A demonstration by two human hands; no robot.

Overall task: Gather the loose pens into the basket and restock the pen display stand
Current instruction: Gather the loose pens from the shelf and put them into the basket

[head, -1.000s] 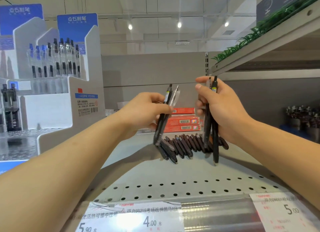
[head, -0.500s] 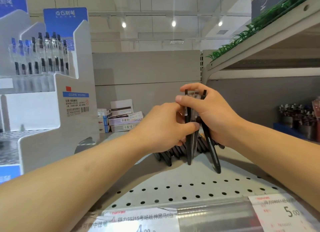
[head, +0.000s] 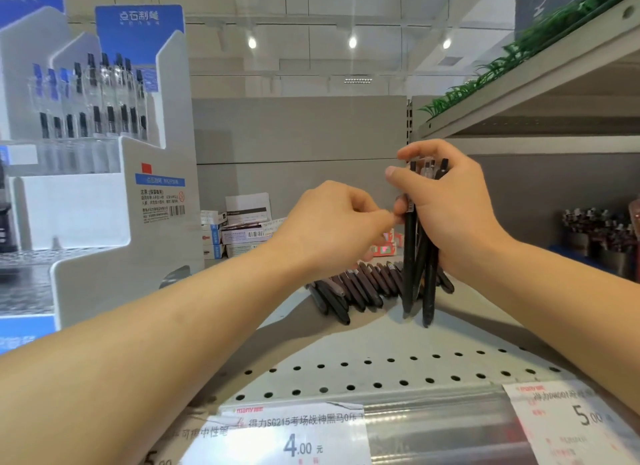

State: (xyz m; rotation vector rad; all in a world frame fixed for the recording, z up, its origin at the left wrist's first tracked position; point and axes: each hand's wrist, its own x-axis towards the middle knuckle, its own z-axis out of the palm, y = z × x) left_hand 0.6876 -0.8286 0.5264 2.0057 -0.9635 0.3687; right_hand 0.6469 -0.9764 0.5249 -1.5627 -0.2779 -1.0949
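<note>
The right hand (head: 450,215) holds a bundle of dark pens (head: 420,256) upright above the shelf (head: 346,346), with the thumb and fingers curled round the upper half of the bundle and the tips pointing down. The left hand (head: 332,229) is just beside it. Its fingers are curled and their tips are at the side of the bundle, but it is not possible to tell if they pinch a pen or only touch it.

More loose pens (head: 360,288) lie in a row on the shelf behind the hands, close side by side. No basket shows in this view.

The pens are probably light, stiff and smooth. In a bundle they can slide against each other, so a grip round the middle of all of them together seems safer than a hold at one end. Those on the shelf may roll when one is lifted out.

The pen display stand (head: 114,201) is at the left, well apart from the hands, and its upper rows already carry pens. Between it and the hands the shelf is open. An upper shelf (head: 519,93) hangs over the right side, and small boxes (head: 239,229) are stacked at the back.
</note>
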